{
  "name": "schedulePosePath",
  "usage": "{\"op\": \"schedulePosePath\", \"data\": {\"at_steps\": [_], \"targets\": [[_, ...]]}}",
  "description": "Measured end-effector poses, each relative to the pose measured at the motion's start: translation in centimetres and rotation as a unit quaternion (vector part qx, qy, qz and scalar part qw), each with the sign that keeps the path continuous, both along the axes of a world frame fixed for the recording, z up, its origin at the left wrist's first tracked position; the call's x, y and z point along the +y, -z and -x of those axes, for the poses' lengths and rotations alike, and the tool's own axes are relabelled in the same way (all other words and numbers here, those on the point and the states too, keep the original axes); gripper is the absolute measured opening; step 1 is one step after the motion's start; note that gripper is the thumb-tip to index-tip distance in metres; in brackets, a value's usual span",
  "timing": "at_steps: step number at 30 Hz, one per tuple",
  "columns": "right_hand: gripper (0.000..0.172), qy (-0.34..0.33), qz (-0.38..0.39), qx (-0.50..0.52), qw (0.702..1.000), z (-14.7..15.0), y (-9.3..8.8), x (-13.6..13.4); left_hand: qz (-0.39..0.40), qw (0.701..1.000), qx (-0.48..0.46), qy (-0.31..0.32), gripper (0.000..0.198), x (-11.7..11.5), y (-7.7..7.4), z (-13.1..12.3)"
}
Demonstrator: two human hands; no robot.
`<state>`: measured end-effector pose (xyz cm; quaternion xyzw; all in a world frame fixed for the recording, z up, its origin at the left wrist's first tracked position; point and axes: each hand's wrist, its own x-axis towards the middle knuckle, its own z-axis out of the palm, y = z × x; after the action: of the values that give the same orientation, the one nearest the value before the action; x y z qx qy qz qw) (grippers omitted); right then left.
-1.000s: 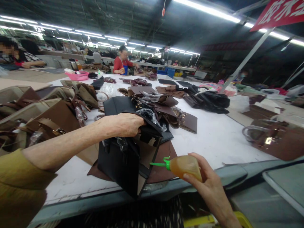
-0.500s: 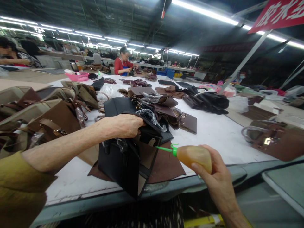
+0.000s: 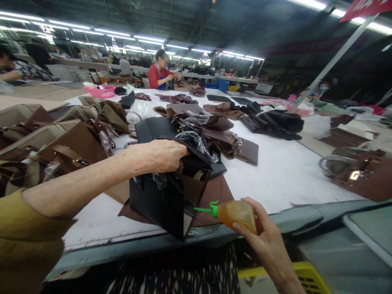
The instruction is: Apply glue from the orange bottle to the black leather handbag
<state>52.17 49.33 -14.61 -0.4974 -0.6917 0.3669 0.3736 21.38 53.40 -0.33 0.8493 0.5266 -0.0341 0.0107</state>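
My left hand (image 3: 159,155) grips the top flap of a black handbag (image 3: 159,204) that stands open at the near edge of the white table (image 3: 281,175). My right hand (image 3: 263,241) holds an amber squeeze bottle (image 3: 237,214) with a green nozzle. The nozzle tip points left and sits close to the bag's open side panel. Under the bag lies a brown leather piece (image 3: 214,192).
Tan and brown bags (image 3: 61,143) are piled at the left. Brown and black bag parts (image 3: 214,130) lie mid-table, a brown bag (image 3: 358,175) at the right. A yellow crate (image 3: 306,275) sits below. A person in red (image 3: 159,73) works at a far table.
My right hand raised the bottle toward the bag's flap half a second ago, then lowered it back to the bag's lower side. My left hand kept its grip.
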Motion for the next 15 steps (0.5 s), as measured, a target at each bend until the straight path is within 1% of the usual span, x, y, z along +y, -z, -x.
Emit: {"op": "schedulePosePath", "data": {"at_steps": [4,7,11,15], "targets": [[0.053,-0.004,0.012,-0.011,1.0,-0.4,0.3,-0.1,-0.004,1.0,0.012,0.004,0.016,-0.3,-0.1,-0.3],[0.052,0.002,0.022,0.016,1.0,-0.4,-0.2,-0.3,0.007,1.0,0.026,-0.015,0.015,-0.5,-0.4,-0.7],[0.049,0.058,-0.034,0.048,0.997,0.0,-1.5,-0.5,0.025,0.999,0.041,-0.023,0.015,-0.7,-0.8,-1.0],[0.049,0.094,-0.097,0.044,0.99,0.2,-2.4,-0.5,0.006,1.0,0.02,-0.011,0.021,-0.6,-0.5,-0.7]]}}
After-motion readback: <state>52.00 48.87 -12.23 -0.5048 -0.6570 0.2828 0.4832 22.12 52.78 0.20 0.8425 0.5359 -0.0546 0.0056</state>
